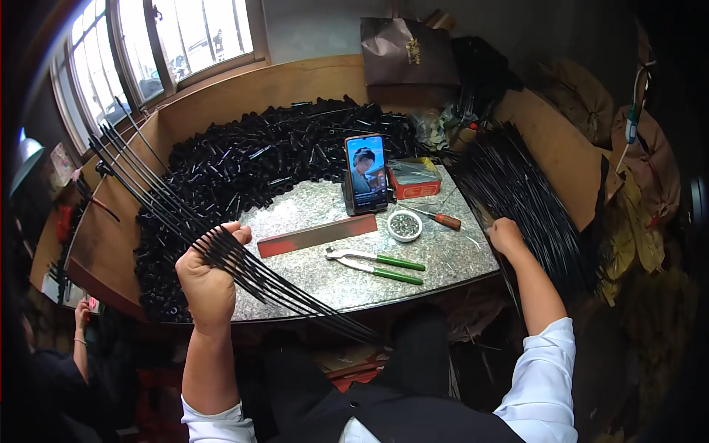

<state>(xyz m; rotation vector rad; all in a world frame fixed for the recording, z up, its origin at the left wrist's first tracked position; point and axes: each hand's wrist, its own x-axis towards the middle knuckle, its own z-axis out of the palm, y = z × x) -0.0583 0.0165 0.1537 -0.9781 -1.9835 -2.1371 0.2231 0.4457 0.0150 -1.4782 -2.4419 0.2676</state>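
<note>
My left hand (209, 277) is closed in a fist around a bundle of long, thin black rods (159, 198). They fan out toward the window and run down to the right past the table's front edge. At the right, my right hand (506, 236) is closed at the left side of a large pile of similar black rods (528, 192); what its fingers grip is hidden. Between my hands on the speckled stone tabletop (306, 277) lie green-handled pliers (380, 266), a flat reddish-grey bar (317, 235) and a white bowl of small metal pieces (405, 226).
Short black tube-like parts (244, 159) are heaped at the back and left, inside a wooden rim (288, 77). A phone (366, 173) stands upright beside a red box (415, 179) and a screwdriver (443, 220). Another person's arm (80, 340) shows at lower left.
</note>
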